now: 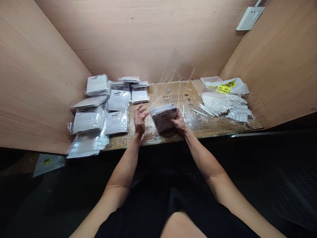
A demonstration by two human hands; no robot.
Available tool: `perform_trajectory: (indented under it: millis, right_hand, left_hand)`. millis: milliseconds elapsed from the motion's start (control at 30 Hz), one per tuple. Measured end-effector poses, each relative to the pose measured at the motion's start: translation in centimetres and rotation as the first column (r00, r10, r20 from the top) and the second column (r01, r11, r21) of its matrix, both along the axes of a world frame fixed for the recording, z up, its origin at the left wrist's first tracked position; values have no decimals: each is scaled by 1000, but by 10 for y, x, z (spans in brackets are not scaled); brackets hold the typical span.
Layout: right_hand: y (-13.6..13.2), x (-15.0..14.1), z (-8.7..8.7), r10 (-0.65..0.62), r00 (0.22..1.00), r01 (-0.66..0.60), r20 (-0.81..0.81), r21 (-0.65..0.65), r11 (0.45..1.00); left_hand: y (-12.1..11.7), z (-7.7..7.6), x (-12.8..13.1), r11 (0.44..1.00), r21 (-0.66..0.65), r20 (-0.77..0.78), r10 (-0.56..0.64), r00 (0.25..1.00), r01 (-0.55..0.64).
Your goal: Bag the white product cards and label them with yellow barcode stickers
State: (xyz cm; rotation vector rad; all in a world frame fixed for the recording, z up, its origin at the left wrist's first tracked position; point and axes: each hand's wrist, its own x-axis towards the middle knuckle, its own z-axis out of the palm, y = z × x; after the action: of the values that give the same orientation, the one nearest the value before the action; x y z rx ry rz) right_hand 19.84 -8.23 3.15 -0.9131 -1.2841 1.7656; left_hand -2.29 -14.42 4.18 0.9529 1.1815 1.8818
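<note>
We find the right hand [178, 123] clamped on a fanned stack of sealed plastic packets [163, 117], located toward the front edge of the bench. The left hand [140, 119] is raised just beside that stack, its fingers [137, 109] spread apart and gripping nothing. The bench [205, 127] is wrapped in clear film, with black carton markings [177, 98] visible beneath it. To the left, we note piled packets [99, 109], each bearing a white label with a dark header bar; the print is too small to read. To the right lie a bundle of white perforated strips [224, 105] and a bag [224, 87] with a yellow sticker, its text likewise illegible. A white wall socket panel [250, 18] is mounted high on the wooden partition [148, 39].
</note>
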Motion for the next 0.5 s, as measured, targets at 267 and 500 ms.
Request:
perform_trajectory:
  millis: [267,500]
  right_hand:
    - [-2,2,4,9,1000,-8,-11,54,999]
    - [0,7,7,105,991,-111,86,70,991]
  left_hand:
    - [10,46,-37,813,-214,-124,-573,810,542]
    - [-16,16,0,984,-169,-384,-123,915,61]
